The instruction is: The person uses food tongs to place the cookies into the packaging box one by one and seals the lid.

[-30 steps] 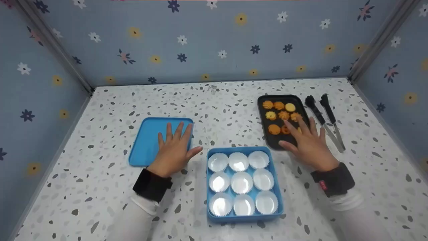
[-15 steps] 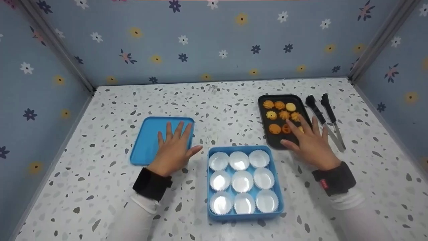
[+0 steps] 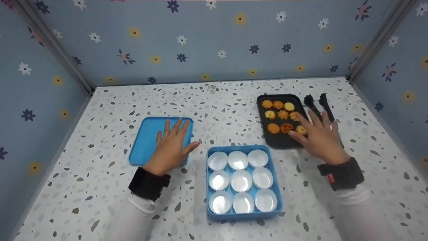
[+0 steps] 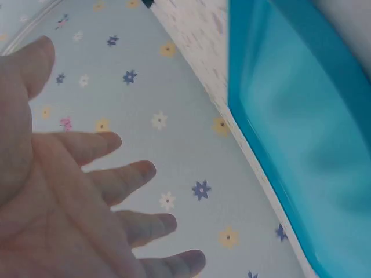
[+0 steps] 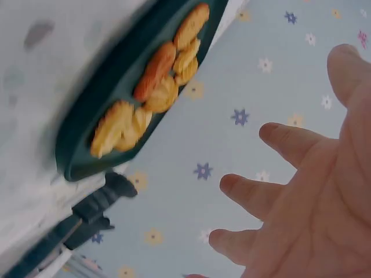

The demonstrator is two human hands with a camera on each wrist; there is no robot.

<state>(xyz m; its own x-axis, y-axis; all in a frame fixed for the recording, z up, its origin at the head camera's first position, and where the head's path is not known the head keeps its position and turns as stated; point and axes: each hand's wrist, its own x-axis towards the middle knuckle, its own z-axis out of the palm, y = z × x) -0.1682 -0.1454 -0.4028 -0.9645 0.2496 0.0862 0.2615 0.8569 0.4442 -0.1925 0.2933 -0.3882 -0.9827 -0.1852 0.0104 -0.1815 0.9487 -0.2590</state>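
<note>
My left hand (image 3: 168, 150), fingers spread, hovers over the right part of a flat blue lid (image 3: 143, 144); the left wrist view shows a gap between palm and lid. Also spread and holding nothing, my right hand (image 3: 321, 142) is above the right edge of a black tray (image 3: 281, 142). Several cookies lie on that tray in rows, among them a pretzel-shaped cookie (image 3: 286, 128) and a pale round one (image 3: 289, 106). Tongs (image 3: 327, 107) with black tips lie right of the tray, their handles mostly hidden by the hand.
Between the hands, nearer the front, stands a blue box (image 3: 245, 217) holding several white paper cups (image 3: 241, 181) in rows. The speckled tabletop (image 3: 227, 113) ends at a flowered back wall (image 3: 214, 40), with side walls left and right.
My right hand has shifted right, uncovering more of the cookies and covering the tongs' handles. The left hand has drifted slightly left. The lid, box and tray have stayed in place.
</note>
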